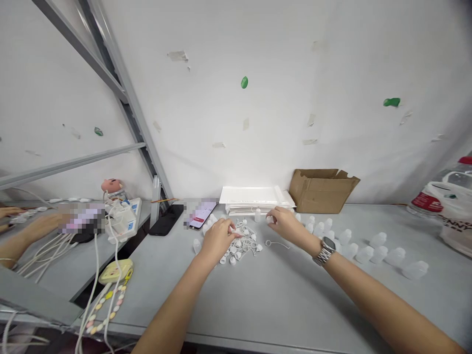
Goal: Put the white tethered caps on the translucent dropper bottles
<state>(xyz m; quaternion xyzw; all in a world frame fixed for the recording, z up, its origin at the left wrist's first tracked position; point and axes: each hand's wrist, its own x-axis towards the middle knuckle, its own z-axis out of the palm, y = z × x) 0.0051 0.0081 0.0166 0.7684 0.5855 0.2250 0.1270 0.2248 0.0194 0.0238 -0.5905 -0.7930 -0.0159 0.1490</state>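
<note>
The left hand [217, 241] presses its gathered fingers [230, 230] into a tangle of white corded plastic caps [241, 242] on a grey bench [295, 309]; the right hand [285, 224] pinches a small white cap [269, 220] just beside it; translucent plastic bottles [368, 253] sit to the right.

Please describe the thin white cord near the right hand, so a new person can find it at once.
Start at the brown cardboard box at the back of the grey table. In front of it, the left hand touches a pile of white cords and caps. The thin cord lies alone just below the right hand, apart from that pile.
</note>
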